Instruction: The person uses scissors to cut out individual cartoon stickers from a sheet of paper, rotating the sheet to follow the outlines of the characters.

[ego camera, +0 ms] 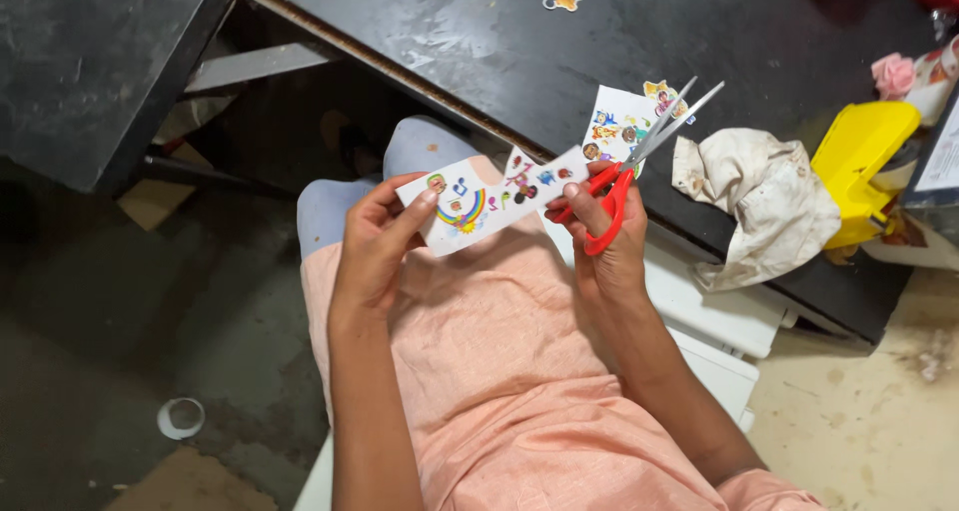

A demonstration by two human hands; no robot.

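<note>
Head view: left hand (375, 246) pinches a white paper strip of cartoon stickers (489, 199) over the lap; right hand (604, 241) grips red-handled scissors (639, 156), blades open. Floppy strip could skew the cut.

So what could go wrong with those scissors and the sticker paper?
1. The left hand pinches the sticker strip near the cutting line, so its fingers might get nicked.
2. The red-handled scissors in the right hand have open blades, which could slice through a picture.
3. The strip hangs over the lap, not the black table, so cut bits might drop to the floor.
</note>
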